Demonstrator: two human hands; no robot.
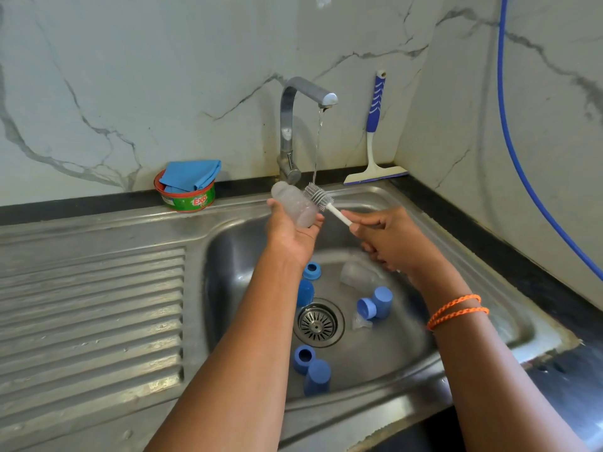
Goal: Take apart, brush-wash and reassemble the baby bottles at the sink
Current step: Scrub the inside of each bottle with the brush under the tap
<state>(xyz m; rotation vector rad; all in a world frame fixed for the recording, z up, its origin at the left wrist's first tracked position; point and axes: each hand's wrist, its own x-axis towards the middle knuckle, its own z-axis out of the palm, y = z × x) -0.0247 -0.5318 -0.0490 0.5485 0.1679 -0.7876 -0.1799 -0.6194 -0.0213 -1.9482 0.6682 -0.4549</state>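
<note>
Bottles are what this sink [473,256] is full of, in pieces: the steel basin takes up most of the view, with a ribbed draining board [91,308] to its left and a marble-patterned wall [163,76] behind. A tap [295,125] at the back runs a thin stream of water [317,145]. A blue hose [522,164] hangs down the right-hand wall, and a blue-handled squeegee [375,132] leans in the corner. On the back ledge sits a soap tub [187,199] with a blue cloth [191,174] folded over it.

The left hand [290,233] holds a clear bottle [295,203] above the basin, lying tilted across the palm with fingers curled up around its lower end. The right hand [388,236] pinches the white handle of a bottle brush [321,197], fingers curled tightly around it; the grey bristle head sits just beside the bottle, under the stream. Two orange bands [456,309] circle the right wrist.

Down in the basin, around the drain [318,322], lie a second clear bottle [355,274], several blue caps [381,301] and blue collar rings [311,270].
</note>
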